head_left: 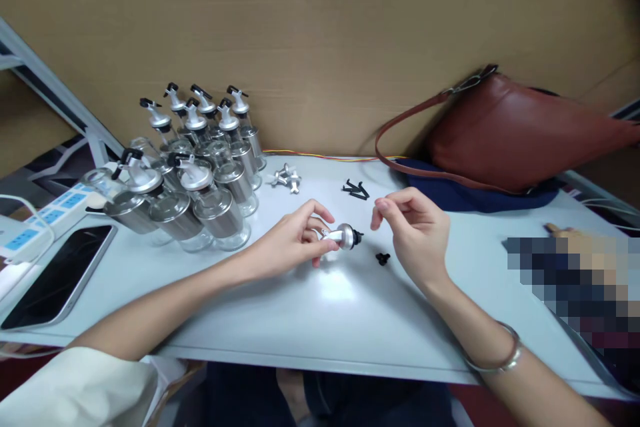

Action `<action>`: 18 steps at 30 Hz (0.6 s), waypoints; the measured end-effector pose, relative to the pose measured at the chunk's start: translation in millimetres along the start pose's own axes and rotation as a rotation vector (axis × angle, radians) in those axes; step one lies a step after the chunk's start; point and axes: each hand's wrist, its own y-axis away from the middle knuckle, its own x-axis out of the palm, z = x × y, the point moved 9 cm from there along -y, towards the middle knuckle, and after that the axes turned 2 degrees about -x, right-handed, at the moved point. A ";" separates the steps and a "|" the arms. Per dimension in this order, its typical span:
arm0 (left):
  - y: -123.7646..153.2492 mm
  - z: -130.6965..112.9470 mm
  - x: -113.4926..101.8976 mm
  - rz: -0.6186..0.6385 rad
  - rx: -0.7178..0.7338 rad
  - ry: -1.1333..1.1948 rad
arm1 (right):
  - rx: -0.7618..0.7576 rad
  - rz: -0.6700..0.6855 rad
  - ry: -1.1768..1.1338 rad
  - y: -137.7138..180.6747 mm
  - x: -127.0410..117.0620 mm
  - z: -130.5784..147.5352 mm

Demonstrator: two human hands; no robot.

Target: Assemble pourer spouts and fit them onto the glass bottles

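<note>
Between the thumb and fingers of my left hand is a silver pour spout, its black stopper end pointing right. My right hand is raised just to the right of it, fingers curled with thumb and index pressed together; whether anything small is between them is hidden. Below my right fingers lies a small cluster of black parts. Several thin black levers lie farther back. Silver spout pieces are grouped behind my left hand.
Several glass oil bottles with steel bands, many with spouts, crowd the left back. A phone and a power strip lie at far left. A brown leather bag rests on dark blue cloth at right. Cardboard stands behind.
</note>
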 end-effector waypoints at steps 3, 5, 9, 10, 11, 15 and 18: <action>-0.4 -1.5 -5.1 -0.071 0.020 -0.106 | -0.021 -0.029 -0.056 -1.7 -1.2 -3.9; -0.9 -1.6 -7.4 -0.104 0.040 -0.150 | -0.028 -0.015 -0.015 -3.3 -0.8 -5.1; -4.5 -2.2 -10.3 -0.146 0.078 -0.251 | 0.006 0.008 0.056 -6.3 -2.4 -9.7; -5.7 -3.1 -11.6 -0.163 0.085 -0.266 | 0.020 0.023 0.064 -7.0 -1.8 -11.5; -7.1 -4.2 -13.0 -0.181 0.091 -0.269 | 0.034 0.046 0.072 -7.5 -0.4 -13.4; -10.8 -9.3 -15.5 -0.233 0.138 -0.250 | 0.060 0.221 0.062 -6.7 15.5 -17.8; -10.2 -9.1 -16.6 -0.270 0.167 -0.263 | 0.079 0.426 0.043 0.4 34.9 -19.7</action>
